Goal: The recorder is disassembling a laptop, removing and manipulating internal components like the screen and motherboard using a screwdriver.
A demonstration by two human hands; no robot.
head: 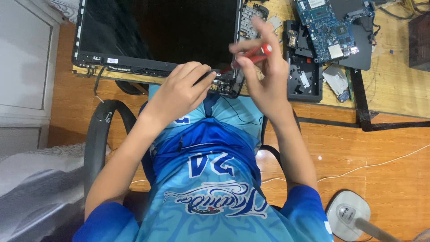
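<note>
A bare laptop screen panel (156, 31) with a black frame lies on the wooden table. My left hand (181, 89) rests on its near right corner, fingers pressing by the hinge (226, 83). My right hand (264, 74) grips a red-handled screwdriver (255, 56), its tip pointing down-left at that same hinge corner. Both hands work close together at the panel's near edge.
To the right lie a black laptop base part (304, 71), a blue circuit board (331, 27) and a small silver drive (338, 80). A black chair armrest (101, 130), a white cable (380, 163) and a fan base (347, 215) are on the floor side.
</note>
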